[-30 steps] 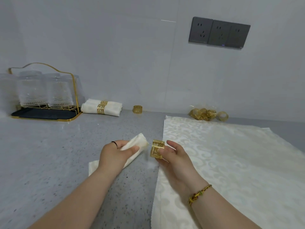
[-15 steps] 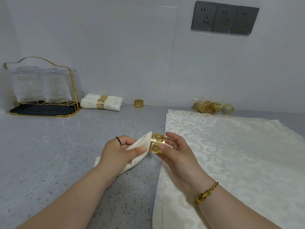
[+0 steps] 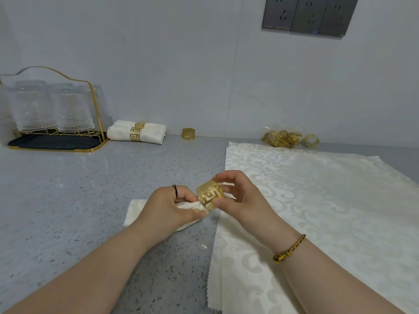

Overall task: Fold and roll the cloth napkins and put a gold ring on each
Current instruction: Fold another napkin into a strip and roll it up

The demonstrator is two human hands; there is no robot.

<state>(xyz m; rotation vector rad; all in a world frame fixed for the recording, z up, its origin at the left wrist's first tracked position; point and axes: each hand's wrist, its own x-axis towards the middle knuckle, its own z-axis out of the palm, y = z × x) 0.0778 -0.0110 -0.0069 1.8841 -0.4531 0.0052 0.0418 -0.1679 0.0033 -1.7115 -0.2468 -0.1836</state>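
A rolled cream cloth napkin (image 3: 145, 213) is being gripped by the left hand (image 3: 169, 206). A gold fretwork metal ring (image 3: 209, 196) is being pinched around its tip by the right hand (image 3: 241, 198).

I see a home kitchen: speckled grey countertop (image 3: 79, 189), glasses (image 3: 52, 105) on a gold drying rack (image 3: 95, 105), wall sockets (image 3: 309, 15).

Bare forearms without sleeves; a thin black ring (image 3: 175, 191) on the left hand (image 3: 167, 206), a gold beaded bracelet (image 3: 289, 249) on the right wrist.
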